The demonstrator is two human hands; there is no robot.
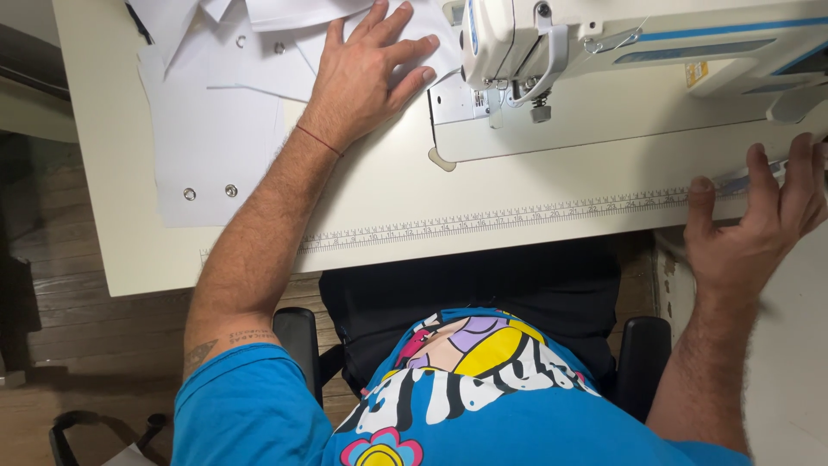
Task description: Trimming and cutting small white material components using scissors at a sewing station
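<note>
My left hand [371, 73] lies flat, fingers spread, on white fabric [216, 121] at the table's [388, 207] far left, beside the sewing machine [604, 52]. My right hand [759, 233], open and empty, hovers at the table's right front edge; bare tabletop lies between. The fabric is flat, layered, with metal eyelets.

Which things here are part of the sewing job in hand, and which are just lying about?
In use: left hand flat on white fabric pieces; sewing machine; right hand at table edge.
Lying about: black chair armrests; dark bag on floor.

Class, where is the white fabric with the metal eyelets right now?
The white fabric lies at the table's far left, under the left hand, left of the sewing machine.
</note>
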